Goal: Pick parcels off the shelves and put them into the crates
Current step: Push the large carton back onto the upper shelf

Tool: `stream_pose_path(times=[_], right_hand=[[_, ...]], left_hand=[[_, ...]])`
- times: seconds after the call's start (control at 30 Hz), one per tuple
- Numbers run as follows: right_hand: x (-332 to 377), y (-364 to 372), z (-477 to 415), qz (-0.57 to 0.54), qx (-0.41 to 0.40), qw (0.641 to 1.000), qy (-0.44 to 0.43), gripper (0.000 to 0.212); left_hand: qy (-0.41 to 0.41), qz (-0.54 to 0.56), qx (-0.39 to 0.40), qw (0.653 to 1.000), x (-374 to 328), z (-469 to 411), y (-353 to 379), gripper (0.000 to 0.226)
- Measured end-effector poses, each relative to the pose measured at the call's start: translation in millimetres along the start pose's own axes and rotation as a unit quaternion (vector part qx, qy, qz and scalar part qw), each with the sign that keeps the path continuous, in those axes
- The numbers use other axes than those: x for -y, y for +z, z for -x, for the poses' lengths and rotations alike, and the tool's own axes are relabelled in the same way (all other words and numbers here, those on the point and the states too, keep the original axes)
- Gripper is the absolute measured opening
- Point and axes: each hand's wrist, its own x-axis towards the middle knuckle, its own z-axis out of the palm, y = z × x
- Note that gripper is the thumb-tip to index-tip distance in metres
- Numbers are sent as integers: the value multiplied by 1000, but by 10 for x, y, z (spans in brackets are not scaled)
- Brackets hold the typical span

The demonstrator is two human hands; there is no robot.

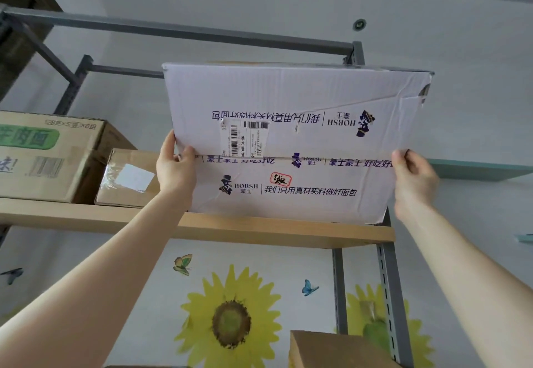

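A large white cardboard box with purple HORSH printing and a barcode label stands on the top wooden shelf, above my head. Its taped face points toward me and it looks tipped. My left hand grips its left side, thumb on the front face. My right hand holds its right edge, fingertips curled onto the front. Both arms reach upward. No crate is in view.
On the same shelf, left of the white box, sit a small brown taped parcel and a big brown carton with green print. Another brown box sits on the level below. Grey metal uprights frame the shelving, and the wall behind shows sunflower stickers.
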Motion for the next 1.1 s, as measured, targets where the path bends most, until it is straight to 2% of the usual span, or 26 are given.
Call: stream_pose_path(times=[0.13,0.27,0.33,0.43,0.6,0.67,0.77,0.87,0.93,1.03,1.1], right_hand=[[-112,-47,33,27,2,1000,-4,35],[-86,-61,9,45,32,998,-1,42],[-68,-66,-72,50,39,998,8,38],[-70,-58,-155,71,37,997,-1,31],[-198,-134,-116,134,68,989,16,35],[-200,-180,-76,142,101,984,35,35],[-230,-339,31,166,131,975,62,33],[-318,-565,231,172,147,967,112,37],[-321,-651,367,190,186,957,114,33],[-244,-665,434,179,237,950,101,25],[-173,-634,402,144,251,953,92,29]], left_hand=[[4,-12,-9,1000,-19,22,44,48],[15,2,-68,998,-91,-39,62,49],[30,10,-77,997,-174,-93,49,43],[38,-22,-41,998,-228,-129,15,29],[54,-114,67,990,-179,-83,-30,38],[50,-156,66,984,-130,-81,-77,44],[32,-223,37,974,3,-13,-223,37],[11,-274,81,958,142,184,-369,39],[16,-303,111,946,195,259,-425,39],[44,-301,136,943,153,236,-491,48],[71,-236,154,957,101,211,-521,52]])
